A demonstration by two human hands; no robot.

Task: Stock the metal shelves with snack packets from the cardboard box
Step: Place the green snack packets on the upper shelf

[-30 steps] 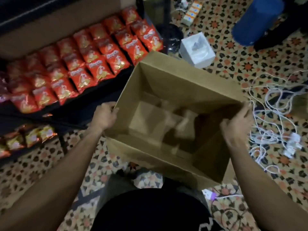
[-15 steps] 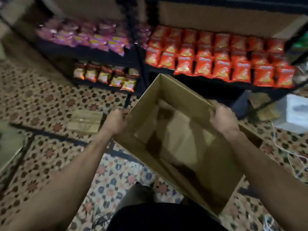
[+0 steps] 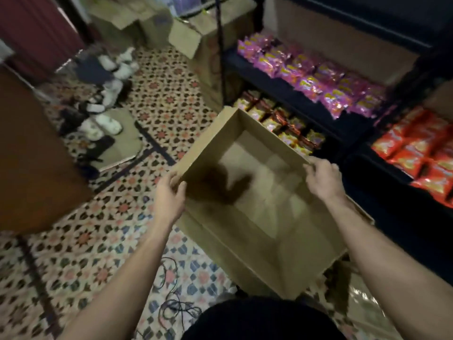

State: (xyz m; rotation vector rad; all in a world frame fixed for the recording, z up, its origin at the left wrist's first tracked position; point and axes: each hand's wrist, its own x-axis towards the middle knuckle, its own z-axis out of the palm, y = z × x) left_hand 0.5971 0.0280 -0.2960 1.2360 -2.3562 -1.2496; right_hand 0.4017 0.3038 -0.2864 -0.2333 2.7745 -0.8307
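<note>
Floor [image 3: 169, 94], one box [image 3: 259, 217], left hand [image 3: 169, 195], right hand [image 3: 324, 179]

1 wide-angle camera, worn on the person's head, gives the only view. It faces forward and steeply down, so both forearms rise from the bottom edge to the left hand [image 3: 169, 195] and right hand [image 3: 323, 179] near mid-frame, close to the lens. The cardboard box [image 3: 269, 229] they grip by its rim fills the centre, seen from above into its open top. The patterned floor [image 3: 98, 241] spreads left, farther off; the metal shelves [image 3: 294, 104] stand at the upper right. The picture is blurred.
</note>
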